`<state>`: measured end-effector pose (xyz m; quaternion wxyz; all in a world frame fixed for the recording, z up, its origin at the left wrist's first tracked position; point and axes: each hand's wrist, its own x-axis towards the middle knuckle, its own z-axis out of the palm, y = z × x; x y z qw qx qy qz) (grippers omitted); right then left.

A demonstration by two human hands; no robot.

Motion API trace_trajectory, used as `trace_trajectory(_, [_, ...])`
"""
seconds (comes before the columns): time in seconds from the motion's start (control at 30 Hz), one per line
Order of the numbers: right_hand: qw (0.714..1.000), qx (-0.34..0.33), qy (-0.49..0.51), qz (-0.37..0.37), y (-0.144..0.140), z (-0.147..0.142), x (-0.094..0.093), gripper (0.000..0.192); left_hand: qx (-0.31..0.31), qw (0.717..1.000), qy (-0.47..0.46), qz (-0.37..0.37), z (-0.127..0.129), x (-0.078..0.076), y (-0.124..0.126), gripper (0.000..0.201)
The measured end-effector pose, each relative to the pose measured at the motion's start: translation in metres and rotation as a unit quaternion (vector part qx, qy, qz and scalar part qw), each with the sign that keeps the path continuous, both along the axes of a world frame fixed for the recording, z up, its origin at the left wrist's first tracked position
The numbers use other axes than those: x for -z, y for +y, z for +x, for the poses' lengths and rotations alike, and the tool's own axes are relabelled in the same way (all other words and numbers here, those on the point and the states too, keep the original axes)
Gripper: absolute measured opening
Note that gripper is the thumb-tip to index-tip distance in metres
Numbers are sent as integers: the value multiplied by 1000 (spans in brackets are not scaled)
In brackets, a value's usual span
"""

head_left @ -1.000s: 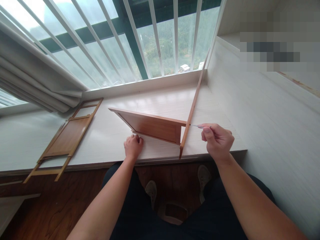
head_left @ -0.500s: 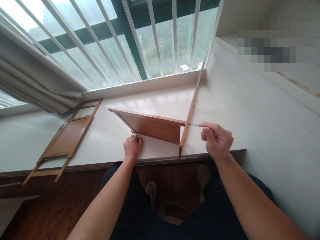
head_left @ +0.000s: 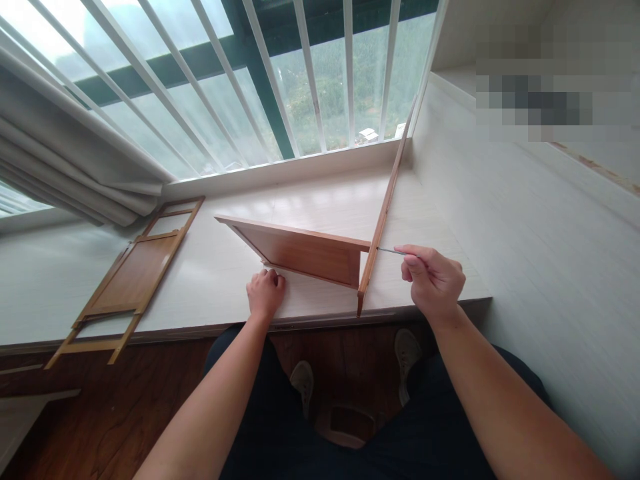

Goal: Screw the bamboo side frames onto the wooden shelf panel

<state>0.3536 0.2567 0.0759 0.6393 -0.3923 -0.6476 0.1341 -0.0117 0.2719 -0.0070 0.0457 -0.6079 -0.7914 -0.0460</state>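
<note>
My left hand (head_left: 266,293), curled shut, braces the wooden panel (head_left: 305,252) upright on the worktop (head_left: 320,200). My right hand (head_left: 434,283) pinches a thin metal tool (head_left: 391,251) against the side rail (head_left: 381,220); I should keep it square and the panel steady.

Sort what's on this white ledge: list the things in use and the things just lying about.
In use:
- brown wooden panel standing on edge, left hand resting at its base
- long brown wooden side rail joined to it
- thin metal tool in the right hand, tip at the rail

Lying about:
- flat brown wooden frame piece
- bunched white curtain
</note>
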Motion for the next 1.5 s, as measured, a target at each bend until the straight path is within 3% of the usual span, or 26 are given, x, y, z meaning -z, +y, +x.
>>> trace_trajectory(0.43, [1000,-9,-4,10,0,0,-2,17,5,1000,7,8,-1,2,1,26])
trace_trajectory(0.9, [997,-9,-33,74,4,1,2,24,7,1000,-7,20,-2,3,1,25])
trace_trajectory(1.5, [1000,1,6,3,1,-5,0,15,5,1000,-9,22,-2,4,1,24])
